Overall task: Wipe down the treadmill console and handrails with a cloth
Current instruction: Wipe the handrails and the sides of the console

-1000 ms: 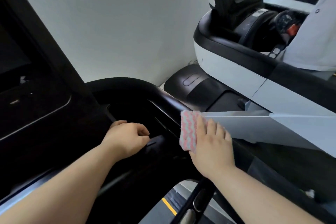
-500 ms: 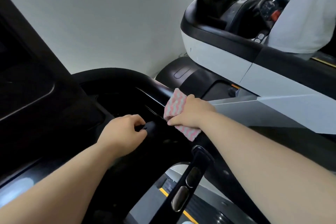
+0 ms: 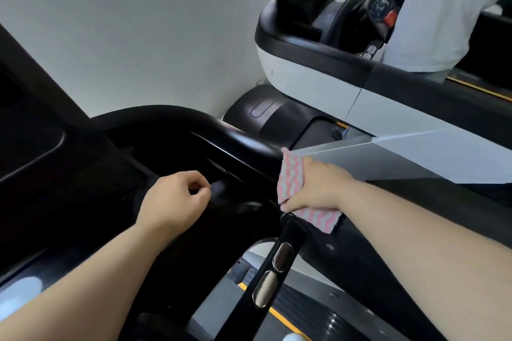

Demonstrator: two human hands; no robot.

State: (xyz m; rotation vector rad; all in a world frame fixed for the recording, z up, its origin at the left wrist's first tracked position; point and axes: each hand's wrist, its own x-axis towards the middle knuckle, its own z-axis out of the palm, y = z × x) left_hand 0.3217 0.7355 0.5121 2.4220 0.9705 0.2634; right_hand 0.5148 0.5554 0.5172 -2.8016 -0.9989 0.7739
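Observation:
A pink-and-white zigzag cloth lies over the black right handrail of the treadmill, and my right hand presses down on it, fingers wrapped over the rail. My left hand is curled with its fingertips resting on the dark console beside a recessed tray; nothing shows in it. Below the cloth a black inner grip bar with two metal sensor pads slants down toward me.
A white wall stands behind the console. To the right is a second treadmill in white and black, with a person in a white shirt on it. The belt with a yellow stripe shows below.
My right hand has turned over the rail and slid the cloth back toward me along the handrail. My left hand has barely moved on the console.

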